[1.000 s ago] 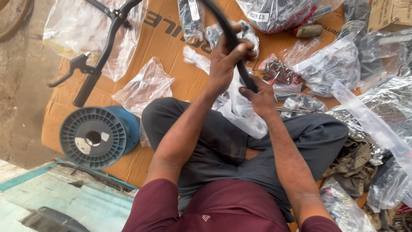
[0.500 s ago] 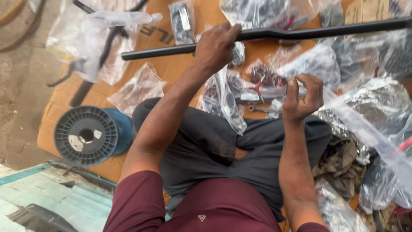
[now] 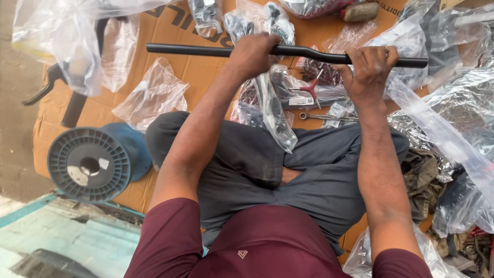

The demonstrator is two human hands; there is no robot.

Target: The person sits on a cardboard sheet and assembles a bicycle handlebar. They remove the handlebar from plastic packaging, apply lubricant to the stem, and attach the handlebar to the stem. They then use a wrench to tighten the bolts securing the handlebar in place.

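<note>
Above the lap, level across the view: a long black metal handlebar tube (image 3: 206,50), gripped by both hands.

Left hand (image 3: 252,54) is clenched near the middle, right hand (image 3: 368,67) clenched nearer the right end; the spaced grip appears to keep the bar horizontal. Beneath lie clear plastic bags (image 3: 272,110), a red three-armed wrench (image 3: 311,88) and a flattened brown cardboard sheet (image 3: 203,74). A grey-blue plastic spool (image 3: 88,164) sits well apart, left.
</note>
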